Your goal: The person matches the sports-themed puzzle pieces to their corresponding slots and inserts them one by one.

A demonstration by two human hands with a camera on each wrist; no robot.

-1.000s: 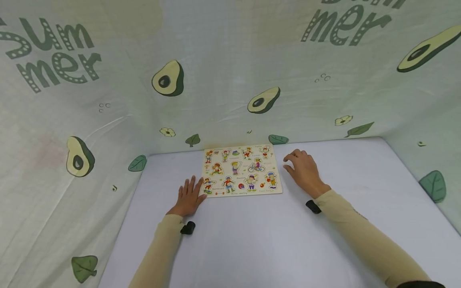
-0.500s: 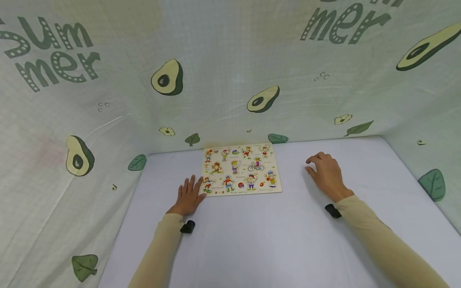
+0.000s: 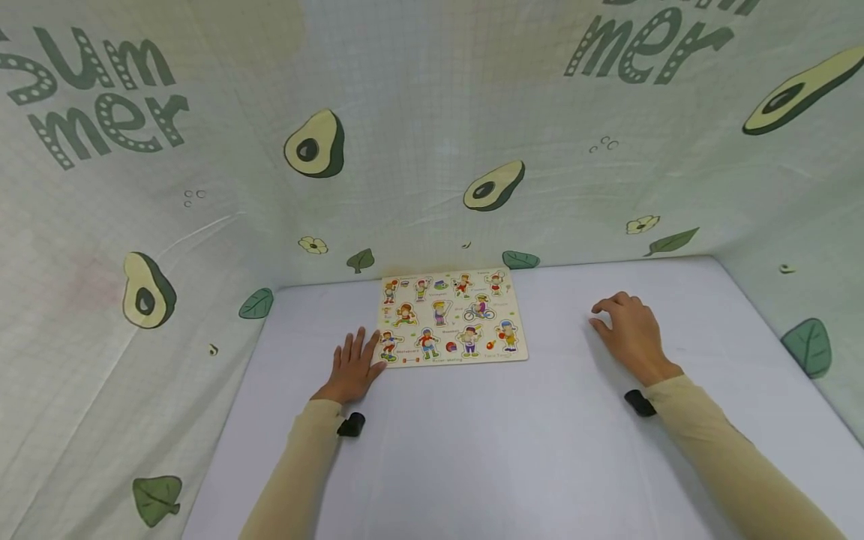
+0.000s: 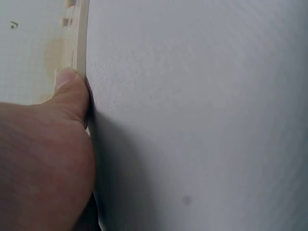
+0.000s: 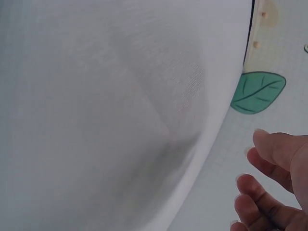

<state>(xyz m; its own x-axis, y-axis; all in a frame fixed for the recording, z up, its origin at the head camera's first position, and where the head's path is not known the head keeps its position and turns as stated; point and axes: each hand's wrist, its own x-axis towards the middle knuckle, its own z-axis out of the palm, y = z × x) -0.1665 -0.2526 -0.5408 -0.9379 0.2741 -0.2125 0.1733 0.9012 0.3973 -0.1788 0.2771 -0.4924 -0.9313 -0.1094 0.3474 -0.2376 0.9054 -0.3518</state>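
A flat puzzle board (image 3: 455,318) printed with cartoon children playing sports lies at the back middle of the white table. My left hand (image 3: 348,373) rests at its near left corner, fingers spread. In the left wrist view the thumb (image 4: 70,91) touches the board's edge (image 4: 82,43). To the right of the board, apart from it, my right hand (image 3: 631,336) hovers over the table with fingers loosely bent. The right wrist view shows nothing between the right thumb and fingers (image 5: 260,197).
The white tabletop (image 3: 472,450) spreads around the board and both arms. Behind it and along the sides hangs a pale cloth (image 3: 405,112) printed with avocados, leaves and lettering. A small black device (image 3: 352,425) sits at the left wrist, another black device (image 3: 640,403) at the right.
My right hand has moved away from the board's right side, to the right and slightly nearer. The left hand and the board have stayed in place.
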